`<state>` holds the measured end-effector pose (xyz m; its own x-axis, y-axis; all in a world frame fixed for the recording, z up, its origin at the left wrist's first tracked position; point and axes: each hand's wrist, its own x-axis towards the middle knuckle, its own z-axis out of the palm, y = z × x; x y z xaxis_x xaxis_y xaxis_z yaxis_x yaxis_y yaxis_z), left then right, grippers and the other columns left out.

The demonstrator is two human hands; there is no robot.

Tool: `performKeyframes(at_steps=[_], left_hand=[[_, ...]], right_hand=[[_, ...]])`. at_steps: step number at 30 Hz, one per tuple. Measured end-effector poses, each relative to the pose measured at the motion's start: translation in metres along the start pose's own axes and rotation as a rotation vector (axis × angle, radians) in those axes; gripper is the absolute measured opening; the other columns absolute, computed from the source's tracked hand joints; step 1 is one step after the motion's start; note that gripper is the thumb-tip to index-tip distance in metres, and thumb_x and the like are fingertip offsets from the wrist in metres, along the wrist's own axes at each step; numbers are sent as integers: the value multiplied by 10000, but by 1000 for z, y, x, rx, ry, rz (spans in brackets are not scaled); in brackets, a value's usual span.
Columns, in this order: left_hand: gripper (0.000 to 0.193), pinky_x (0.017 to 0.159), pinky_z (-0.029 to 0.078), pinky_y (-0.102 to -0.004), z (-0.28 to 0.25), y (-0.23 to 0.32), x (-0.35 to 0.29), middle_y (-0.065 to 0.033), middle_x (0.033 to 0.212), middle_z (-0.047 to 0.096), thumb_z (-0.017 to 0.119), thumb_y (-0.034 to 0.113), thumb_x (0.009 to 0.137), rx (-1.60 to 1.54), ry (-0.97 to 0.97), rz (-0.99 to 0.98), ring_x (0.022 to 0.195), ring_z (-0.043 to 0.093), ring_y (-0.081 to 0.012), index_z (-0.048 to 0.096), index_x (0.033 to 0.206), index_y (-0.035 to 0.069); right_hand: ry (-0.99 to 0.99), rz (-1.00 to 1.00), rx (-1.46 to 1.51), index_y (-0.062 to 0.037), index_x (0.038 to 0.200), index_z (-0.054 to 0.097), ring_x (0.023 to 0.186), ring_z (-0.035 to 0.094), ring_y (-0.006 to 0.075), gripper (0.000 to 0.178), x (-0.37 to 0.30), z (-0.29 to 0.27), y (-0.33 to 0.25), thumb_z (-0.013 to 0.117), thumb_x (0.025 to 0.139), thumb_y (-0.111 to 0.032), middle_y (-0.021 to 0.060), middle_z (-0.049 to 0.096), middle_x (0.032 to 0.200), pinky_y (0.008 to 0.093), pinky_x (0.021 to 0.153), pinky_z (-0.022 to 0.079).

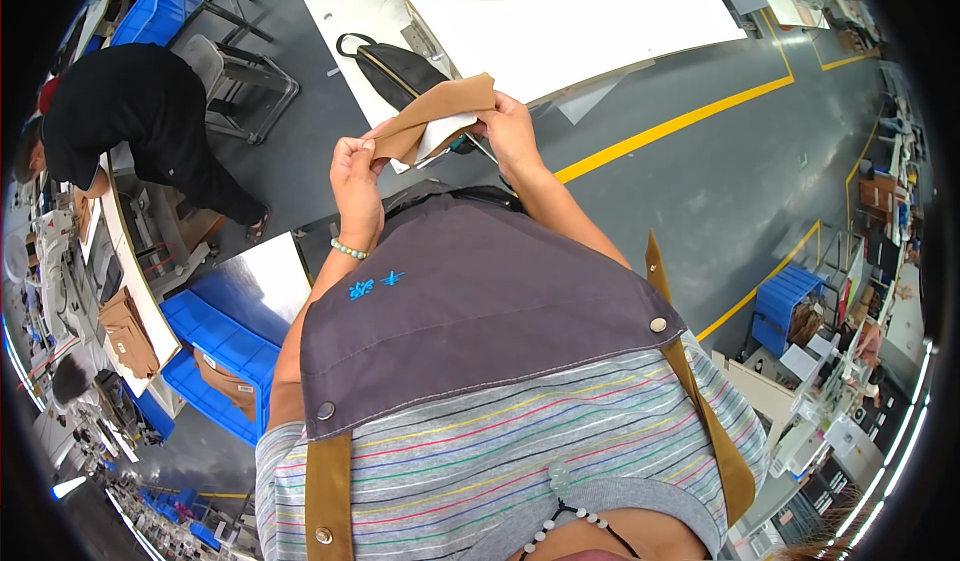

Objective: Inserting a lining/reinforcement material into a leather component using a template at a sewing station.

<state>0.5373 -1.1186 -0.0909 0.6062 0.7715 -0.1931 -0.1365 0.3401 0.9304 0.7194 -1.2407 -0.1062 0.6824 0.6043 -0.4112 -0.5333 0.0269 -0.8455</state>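
Observation:
Between my two hands is a folded brown piece of fabric or leather, with a white layer showing on its underside. My left hand pinches its left end, thumb on top. At the other end, my right hand grips the upper right edge with the fingers partly hidden behind it. Below the piece, beside my right hand, a small teal part and a thin metal edge show; what they belong to is hidden. Just beyond the piece lies a black zipped bag at the white table's edge.
A large white worktable stands ahead. At left a person in black bends over a bench near a metal-framed chair. Blue crates with brown pieces stand close on my left. A blue bin stands right, by yellow floor lines.

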Motion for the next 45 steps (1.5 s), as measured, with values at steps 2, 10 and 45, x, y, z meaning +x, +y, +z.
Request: performKeyframes(at_steps=[2,10,45], left_hand=[[128,1033,500,-351,-3,0,3,-230,1350,692,505,132,1103,5,-4,12,1161,658,-194,509,980,100],[521,1086,499,-413,16,12,-5,-192,1526,553,751,124,925,969,-191,325,1297,629,-310,494,1364,15],[132,800,480,-251,-8,-3,30,10,947,685,675,124,1038,-50,-72,-134,822,571,-73,622,919,103]], right_hand=[[0,-15,12,86,1160,689,962,729,203,224,-1,0,1,591,1007,-45,131,742,1091,335,865,589],[-118,-352,-581,21,987,711,635,635,147,202,-19,13,-2,630,962,-162,84,710,734,339,622,511],[-140,-112,80,7,1085,711,817,604,82,197,-8,-1,-8,580,1020,-125,26,693,970,252,769,499]])
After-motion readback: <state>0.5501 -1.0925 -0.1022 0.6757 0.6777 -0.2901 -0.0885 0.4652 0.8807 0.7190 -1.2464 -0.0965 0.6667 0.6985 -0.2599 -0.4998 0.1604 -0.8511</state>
